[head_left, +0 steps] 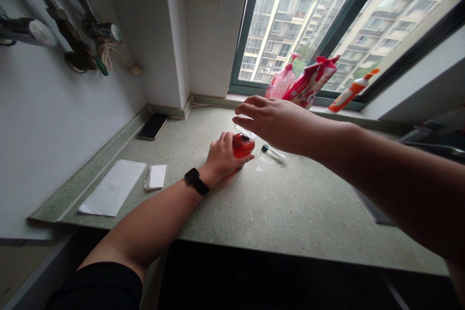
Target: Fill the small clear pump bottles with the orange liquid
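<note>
From my remote seat, I see a pale green, speckled, stone-like tabletop (308,213) under everything. A flat, white, oblong paper sheet (112,188) lies well to the left of my landmark, a red, see-through, rounded bottle (243,148), which is on the tabletop, its lower part mostly hidden by fingers; whether it leans I cannot tell. I judge it fairly light, stiff-walled and smooth, so slippery if wet and breakable if it is glass. I would take hold round the broad body, clear of the dark spot on top.

My left hand (222,156) is closed round the bottle's left side, fingers curled behind and thumb along the near side. My right hand (267,118) hangs above and just behind the bottle, palm down, fingers loosely parted; I see nothing in its grasp. A clear, rimmed, see-through piece (244,130) shows under those fingers, beside the bottle's far edge; contact I cannot judge. Smallest, a slim, clear tube with a black cap (275,155) lies just right of the bottle.
</note>
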Motion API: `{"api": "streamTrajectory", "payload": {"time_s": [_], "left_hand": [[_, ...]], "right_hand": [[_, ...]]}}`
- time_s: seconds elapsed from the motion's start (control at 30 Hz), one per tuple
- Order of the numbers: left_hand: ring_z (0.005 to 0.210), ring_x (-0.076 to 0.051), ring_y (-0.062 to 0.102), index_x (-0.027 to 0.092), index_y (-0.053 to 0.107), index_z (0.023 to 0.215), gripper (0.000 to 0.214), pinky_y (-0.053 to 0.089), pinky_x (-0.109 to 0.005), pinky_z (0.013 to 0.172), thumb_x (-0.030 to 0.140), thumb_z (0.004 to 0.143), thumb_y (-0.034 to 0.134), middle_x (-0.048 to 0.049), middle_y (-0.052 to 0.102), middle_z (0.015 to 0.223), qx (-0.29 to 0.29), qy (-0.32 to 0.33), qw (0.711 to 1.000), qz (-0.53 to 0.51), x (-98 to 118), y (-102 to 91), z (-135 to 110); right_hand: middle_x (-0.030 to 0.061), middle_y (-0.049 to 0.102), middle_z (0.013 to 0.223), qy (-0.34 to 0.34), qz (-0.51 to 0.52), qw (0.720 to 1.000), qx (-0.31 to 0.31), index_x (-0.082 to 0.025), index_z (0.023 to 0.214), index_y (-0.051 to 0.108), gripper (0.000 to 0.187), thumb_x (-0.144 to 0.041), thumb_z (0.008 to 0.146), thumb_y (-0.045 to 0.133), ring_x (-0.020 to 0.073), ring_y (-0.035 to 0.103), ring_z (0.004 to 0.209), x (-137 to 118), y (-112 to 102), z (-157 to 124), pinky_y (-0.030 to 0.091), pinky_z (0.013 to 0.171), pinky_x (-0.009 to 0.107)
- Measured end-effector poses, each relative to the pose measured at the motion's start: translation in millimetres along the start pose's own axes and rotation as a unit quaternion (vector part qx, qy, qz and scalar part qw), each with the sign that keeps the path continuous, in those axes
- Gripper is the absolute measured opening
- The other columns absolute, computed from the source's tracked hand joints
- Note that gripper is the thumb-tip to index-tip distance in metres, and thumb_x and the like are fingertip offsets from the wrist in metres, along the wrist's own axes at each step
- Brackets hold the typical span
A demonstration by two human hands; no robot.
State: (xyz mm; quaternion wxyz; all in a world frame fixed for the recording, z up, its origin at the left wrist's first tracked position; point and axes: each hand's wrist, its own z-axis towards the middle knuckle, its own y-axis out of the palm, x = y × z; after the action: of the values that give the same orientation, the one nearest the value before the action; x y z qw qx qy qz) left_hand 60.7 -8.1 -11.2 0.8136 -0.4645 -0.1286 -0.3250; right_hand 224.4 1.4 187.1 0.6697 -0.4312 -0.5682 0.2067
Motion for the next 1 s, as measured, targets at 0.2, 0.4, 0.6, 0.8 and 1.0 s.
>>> {"api": "streamTrajectory", "payload": {"time_s": [0.2,0.4,0.6,0.8,1.0], "left_hand": [[0.111,-0.032,0.071,0.022,0.051,0.12,0.071,0.058,-0.048,0.095,0.071,0.085,0.088,-0.0125,0.069,0.121,-0.002,-0.002,1.0,0.004,0.0,-0.1,-0.1],[0.112,-0.032,0.071,0.022,0.051,0.122,0.072,0.058,-0.048,0.094,0.073,0.085,0.087,-0.0135,0.069,0.124,-0.001,0.0,1.0,0.003,-0.9,0.5,0.5],[0.114,-0.033,0.071,0.022,0.05,0.123,0.074,0.059,-0.049,0.096,0.073,0.085,0.088,-0.0145,0.069,0.126,0.0,0.003,1.0,0.003,-1.6,1.1,0.6],[0.114,-0.033,0.072,0.022,0.051,0.124,0.076,0.06,-0.05,0.095,0.073,0.084,0.088,-0.0146,0.069,0.125,0.004,0.004,1.0,0.0,-2.4,1.7,-0.1],[0.115,-0.033,0.071,0.022,0.05,0.124,0.076,0.059,-0.051,0.096,0.073,0.083,0.089,-0.0142,0.069,0.126,0.007,0.008,1.0,0.0,-3.0,2.4,-0.2]], "right_hand": [[0.0162,0.068,0.143,-0.008,-0.008,1.0,0.013,-0.017,0.143,0.072,0.043,-0.012,0.106,0.051,0.031,0.057,0.128,0.9,2.1,-1.7,0.054,0.103,0.045],[0.0157,0.068,0.143,-0.012,-0.001,0.999,0.029,-0.016,0.142,0.072,0.043,-0.012,0.106,0.05,0.0307,0.057,0.129,5.0,6.6,-3.9,0.054,0.104,0.045],[0.0157,0.066,0.147,-0.002,0.021,0.999,0.027,-0.017,0.146,0.07,0.048,-0.008,0.101,0.056,0.0313,0.057,0.133,7.8,9.4,-6.1,0.052,0.108,0.045],[0.0137,0.067,0.145,0.003,0.024,0.999,0.045,-0.02,0.146,0.069,0.05,-0.007,0.101,0.053,0.0303,0.058,0.131,10.9,14.1,-9.7,0.054,0.104,0.045],[0.0159,0.067,0.144,0.013,0.023,0.999,0.038,-0.018,0.146,0.069,0.052,-0.006,0.099,0.05,0.0318,0.058,0.129,10.1,12.8,-11.5,0.055,0.101,0.046]]}}
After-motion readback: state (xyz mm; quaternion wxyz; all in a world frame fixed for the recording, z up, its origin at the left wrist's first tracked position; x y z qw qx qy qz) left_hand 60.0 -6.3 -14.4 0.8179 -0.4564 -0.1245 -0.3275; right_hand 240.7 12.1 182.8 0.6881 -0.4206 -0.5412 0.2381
